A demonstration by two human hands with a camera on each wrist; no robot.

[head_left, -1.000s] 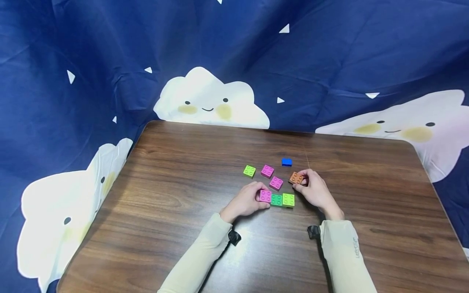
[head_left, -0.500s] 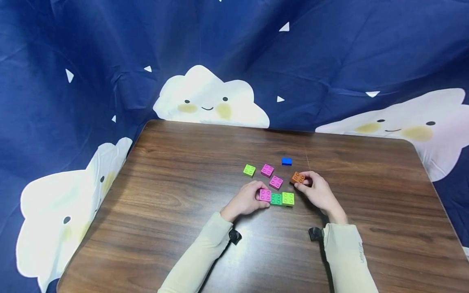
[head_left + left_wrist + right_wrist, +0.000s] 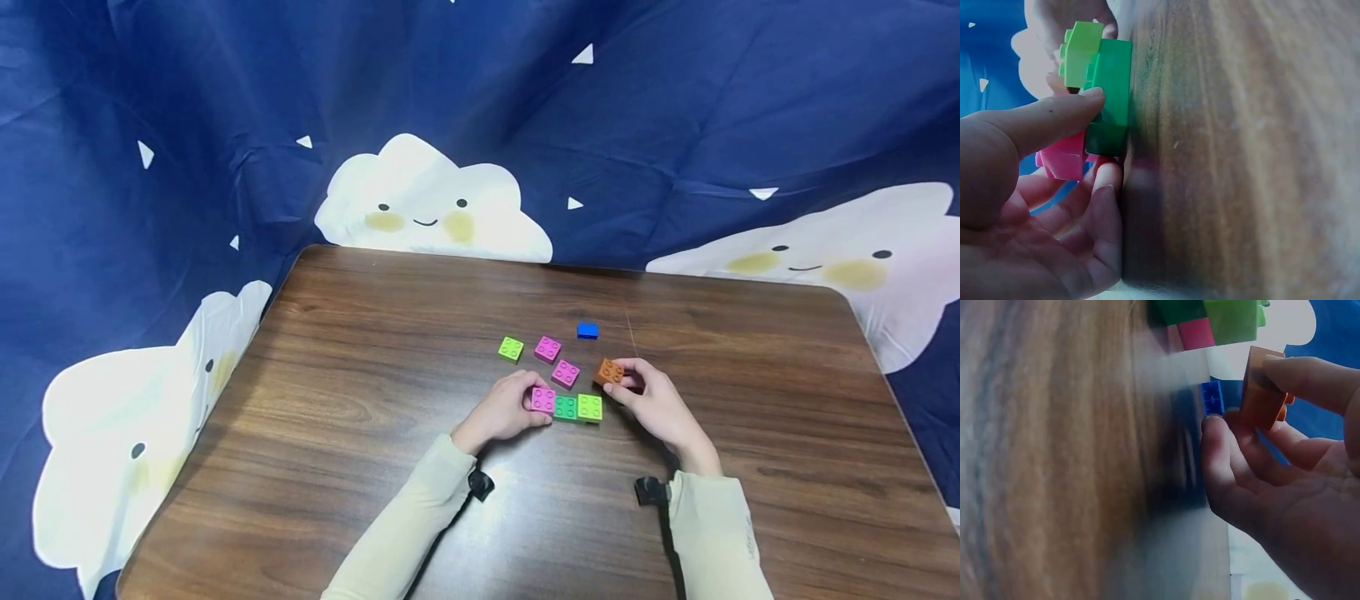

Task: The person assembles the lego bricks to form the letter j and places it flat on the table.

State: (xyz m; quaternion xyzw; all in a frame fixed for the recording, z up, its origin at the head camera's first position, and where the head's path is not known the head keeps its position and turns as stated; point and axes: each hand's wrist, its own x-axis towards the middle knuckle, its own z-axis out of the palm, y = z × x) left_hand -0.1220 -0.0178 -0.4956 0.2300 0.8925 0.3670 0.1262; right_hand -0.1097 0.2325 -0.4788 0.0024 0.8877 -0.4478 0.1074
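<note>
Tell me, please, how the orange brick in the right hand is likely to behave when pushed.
The orange brick seems stiff, its edges straight in the grip of the right hand. Its flat faces suggest it would slide rather than roll if pushed. Its smooth-looking sides might make it slightly slippery.

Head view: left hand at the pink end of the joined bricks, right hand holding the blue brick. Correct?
No: the right hand holds the orange brick, not the blue brick, as the head view shows. The left hand is at the pink end of the joined bricks.
</note>
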